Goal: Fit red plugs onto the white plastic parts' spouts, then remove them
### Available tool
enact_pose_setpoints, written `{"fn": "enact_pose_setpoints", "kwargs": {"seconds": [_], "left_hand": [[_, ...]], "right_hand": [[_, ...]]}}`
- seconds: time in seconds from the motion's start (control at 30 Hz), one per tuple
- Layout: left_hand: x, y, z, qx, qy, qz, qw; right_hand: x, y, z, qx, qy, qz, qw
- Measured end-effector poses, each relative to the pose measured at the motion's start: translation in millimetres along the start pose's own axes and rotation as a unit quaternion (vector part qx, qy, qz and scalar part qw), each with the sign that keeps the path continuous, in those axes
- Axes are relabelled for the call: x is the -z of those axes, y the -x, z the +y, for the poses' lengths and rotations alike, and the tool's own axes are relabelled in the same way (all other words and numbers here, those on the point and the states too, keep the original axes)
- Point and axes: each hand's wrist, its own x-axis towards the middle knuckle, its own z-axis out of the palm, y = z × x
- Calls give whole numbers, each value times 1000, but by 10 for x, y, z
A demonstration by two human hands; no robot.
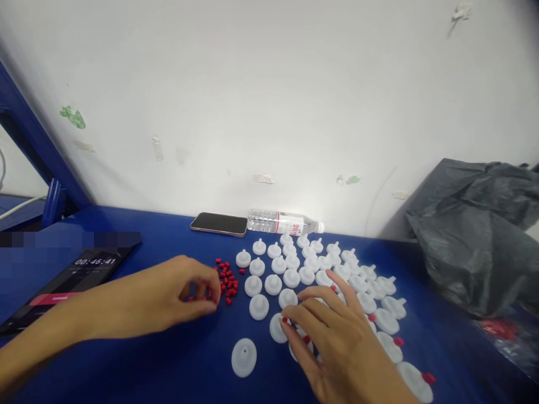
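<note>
My left hand is over the left side of a loose pile of small red caps. Its thumb and fingers are curled together, and whatever may be between the tips is hidden. With thumb and index finger my right hand pinches a small red cap at a white plastic disc with a short stem. Many similar white discs stand stem up in a spread group. Several at the right and under my right hand carry red caps, such as the capped disc. A single white disc lies apart, nearer to me.
A phone and a clear bottle lie along the white wall. A dark screen showing a timer rests at left. At right a grey plastic bag bulges over the blue table, beside a clear bag with red pieces.
</note>
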Motion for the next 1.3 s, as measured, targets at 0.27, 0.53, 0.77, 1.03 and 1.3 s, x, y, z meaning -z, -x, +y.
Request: {"fn": "enact_pose_setpoints", "kwargs": {"seconds": [0.27,0.53,0.77,1.03,1.3], "left_hand": [[-29,-206,-222,18,-90,106,990],[-35,-103,-20,-9,-89,138,986],[-368,-21,160,-182,-98,209,956],[-781,125,374,-219,-64,110,967],[-901,104,469,-194,-39,101,975]], "right_hand": [[95,-76,-22,2,-18,-5,1000],[120,-34,-42,21,-65,-6,998],[97,-79,-96,21,-112,4,993],[118,-122,-142,40,-98,26,994],[76,54,-105,63,-16,-15,998]]}}
